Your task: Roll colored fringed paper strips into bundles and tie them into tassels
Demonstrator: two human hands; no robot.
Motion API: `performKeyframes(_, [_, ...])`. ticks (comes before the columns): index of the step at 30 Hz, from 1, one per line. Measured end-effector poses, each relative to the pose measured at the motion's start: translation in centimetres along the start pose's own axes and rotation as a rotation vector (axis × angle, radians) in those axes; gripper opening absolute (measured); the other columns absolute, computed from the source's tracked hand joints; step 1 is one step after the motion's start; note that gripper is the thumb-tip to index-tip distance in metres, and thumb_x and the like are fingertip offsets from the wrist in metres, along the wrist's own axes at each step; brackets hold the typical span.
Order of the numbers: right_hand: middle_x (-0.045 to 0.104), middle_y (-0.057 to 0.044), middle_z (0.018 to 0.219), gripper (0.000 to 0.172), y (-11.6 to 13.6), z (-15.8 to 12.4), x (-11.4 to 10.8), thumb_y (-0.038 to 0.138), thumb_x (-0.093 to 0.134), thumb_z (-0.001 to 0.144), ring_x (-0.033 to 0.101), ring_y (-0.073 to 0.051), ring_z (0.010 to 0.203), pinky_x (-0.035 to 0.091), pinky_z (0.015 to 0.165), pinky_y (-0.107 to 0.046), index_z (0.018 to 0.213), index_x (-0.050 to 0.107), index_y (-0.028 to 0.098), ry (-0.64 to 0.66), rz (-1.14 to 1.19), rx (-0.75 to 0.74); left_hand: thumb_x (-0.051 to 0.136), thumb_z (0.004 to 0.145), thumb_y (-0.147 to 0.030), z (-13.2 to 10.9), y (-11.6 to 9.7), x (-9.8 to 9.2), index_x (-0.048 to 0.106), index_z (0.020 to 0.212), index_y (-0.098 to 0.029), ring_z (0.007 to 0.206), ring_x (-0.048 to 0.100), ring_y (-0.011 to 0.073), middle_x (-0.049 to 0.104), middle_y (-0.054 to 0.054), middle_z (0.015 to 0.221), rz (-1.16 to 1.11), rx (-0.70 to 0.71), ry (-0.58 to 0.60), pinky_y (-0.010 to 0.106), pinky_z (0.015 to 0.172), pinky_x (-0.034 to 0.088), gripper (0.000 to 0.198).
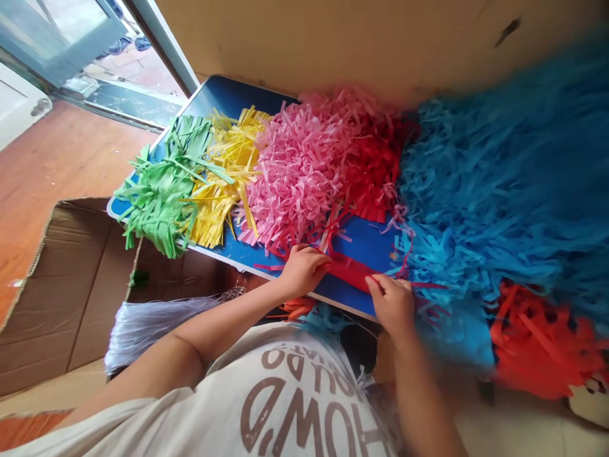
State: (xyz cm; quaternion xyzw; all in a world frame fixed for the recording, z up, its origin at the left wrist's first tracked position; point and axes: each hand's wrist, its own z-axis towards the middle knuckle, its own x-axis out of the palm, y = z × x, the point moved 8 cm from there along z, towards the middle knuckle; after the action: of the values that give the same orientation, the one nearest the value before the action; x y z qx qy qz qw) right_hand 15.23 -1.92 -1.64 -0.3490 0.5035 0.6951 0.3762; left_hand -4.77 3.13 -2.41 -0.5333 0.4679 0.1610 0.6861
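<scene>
A strip of red tissue paper (349,271) stretches between my two hands over the near edge of the blue table (371,236). My left hand (304,270) pinches its left end, and thin red strands stick out beyond the fingers. At the other end my right hand (391,301) is closed on the same paper, thumb on top, with a thin red tail reaching to the right. Just behind the hands lie a heap of pink paper fringe (299,171) and a pile of dark red fringe (373,171).
Yellow fringe (223,184) and green fringe (164,190) lie at the table's left end. A large blue fringe mass (476,190) fills the right side, with orange-red fringe (547,343) below it. An open cardboard box (71,279) and white strands (143,330) stand at the left.
</scene>
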Motion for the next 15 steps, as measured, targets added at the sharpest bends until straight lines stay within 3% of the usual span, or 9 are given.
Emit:
performKeyframes(5, [0.072,-0.003,0.072,0.025,0.3,0.6,0.3,0.037,0.059,0.093,0.062,-0.02,0.074,0.031,0.078,-0.034,0.077,0.07,0.021,-0.094,-0.201,0.088,0.049,0.095,-0.039,1.3,-0.3,0.2,0.07,0.103,-0.02,0.084,0.066,0.0221,0.073,0.007,0.082,0.174,-0.106,0.013,0.04,0.086,0.034,0.029])
performKeyframes(8, [0.071,-0.004,0.069,0.026,0.2,0.7,0.5,0.038,0.059,0.093,0.06,-0.02,0.069,0.03,0.076,-0.034,0.076,0.07,0.021,-0.118,-0.23,0.123,0.049,0.094,-0.038,1.9,-0.2,0.3,0.07,0.094,-0.019,0.08,0.066,0.0231,0.072,0.007,0.077,0.255,-0.126,0.047,0.041,0.084,0.033,0.029])
performKeyframes(15, [0.071,-0.003,0.07,0.023,0.1,0.9,0.5,0.037,0.062,0.091,0.06,-0.02,0.068,0.031,0.076,-0.034,0.077,0.069,0.021,-0.13,-0.237,0.141,0.051,0.091,-0.036,2.7,0.2,0.6,0.071,0.093,-0.018,0.077,0.067,0.0234,0.072,0.007,0.075,0.306,-0.149,0.092,0.042,0.082,0.032,0.026])
